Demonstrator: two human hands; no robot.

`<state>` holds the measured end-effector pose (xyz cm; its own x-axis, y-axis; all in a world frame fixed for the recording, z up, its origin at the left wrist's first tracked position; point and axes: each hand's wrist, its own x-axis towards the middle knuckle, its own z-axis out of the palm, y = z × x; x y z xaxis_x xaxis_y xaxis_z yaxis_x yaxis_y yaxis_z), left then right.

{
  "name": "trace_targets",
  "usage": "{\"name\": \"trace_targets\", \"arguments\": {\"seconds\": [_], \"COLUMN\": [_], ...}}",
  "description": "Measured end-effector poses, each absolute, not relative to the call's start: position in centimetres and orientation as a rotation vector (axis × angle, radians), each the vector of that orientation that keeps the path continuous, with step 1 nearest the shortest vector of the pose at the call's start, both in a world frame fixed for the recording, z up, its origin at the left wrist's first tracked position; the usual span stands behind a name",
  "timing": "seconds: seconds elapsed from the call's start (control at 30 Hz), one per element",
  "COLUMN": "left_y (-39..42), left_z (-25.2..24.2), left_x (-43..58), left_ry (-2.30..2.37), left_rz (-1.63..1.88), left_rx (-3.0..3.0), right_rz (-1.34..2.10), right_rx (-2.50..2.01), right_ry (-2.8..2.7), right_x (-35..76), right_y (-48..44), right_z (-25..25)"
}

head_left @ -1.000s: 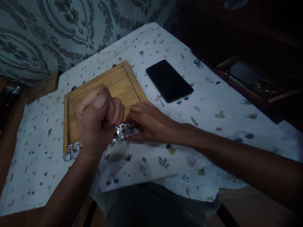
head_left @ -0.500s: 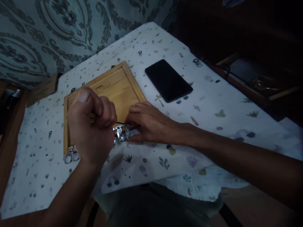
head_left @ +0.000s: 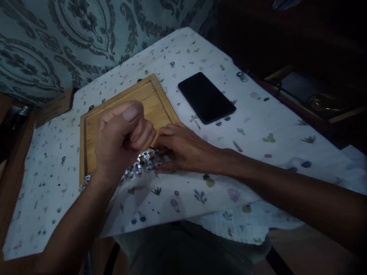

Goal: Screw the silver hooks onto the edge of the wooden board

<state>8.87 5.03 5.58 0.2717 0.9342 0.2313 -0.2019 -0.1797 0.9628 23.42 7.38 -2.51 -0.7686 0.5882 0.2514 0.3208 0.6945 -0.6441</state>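
Observation:
A wooden board with a raised rim (head_left: 164, 97) lies flat on the patterned cloth. Shiny metal clips (head_left: 147, 160) line its near edge. My left hand (head_left: 122, 137) is curled into a fist over the board, round a thin dark tool (head_left: 151, 148) whose tip reaches the clips near the right corner; the rest of the tool is hidden in the fist. My right hand (head_left: 182, 149) pinches the board's near right corner beside the last clip, thumb in front and fingers behind.
A dark tablet or phone (head_left: 206, 98) lies right of the board. Cardboard (head_left: 56, 107) sits at the table's far left edge. A patterned curtain (head_left: 83, 34) hangs behind. My legs are under the near edge of the table (head_left: 177, 198).
My left fist has turned and moved right, closer to my right hand, uncovering more of the metal clips. My right hand has stayed at the corner.

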Motion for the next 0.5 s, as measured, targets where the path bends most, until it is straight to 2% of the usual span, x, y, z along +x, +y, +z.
{"name": "trace_targets", "arguments": {"seconds": [0.2,0.4,0.5], "left_y": [5.1,3.9,3.3], "left_z": [5.4,4.9,5.5], "left_x": [8.3,8.4,8.4], "left_ry": [0.768,1.082,1.088], "left_rz": [1.158,1.606,1.751], "left_rx": [1.455,1.299,1.201], "right_rz": [0.806,0.797,0.813], "right_rx": [-0.707,-0.690,-0.689], "right_ry": [-2.462,-2.464,-2.461], "right_x": [23.5,23.6,23.6], "right_y": [7.5,7.5,7.5], "right_z": [-2.7,-2.8,-2.8]}}
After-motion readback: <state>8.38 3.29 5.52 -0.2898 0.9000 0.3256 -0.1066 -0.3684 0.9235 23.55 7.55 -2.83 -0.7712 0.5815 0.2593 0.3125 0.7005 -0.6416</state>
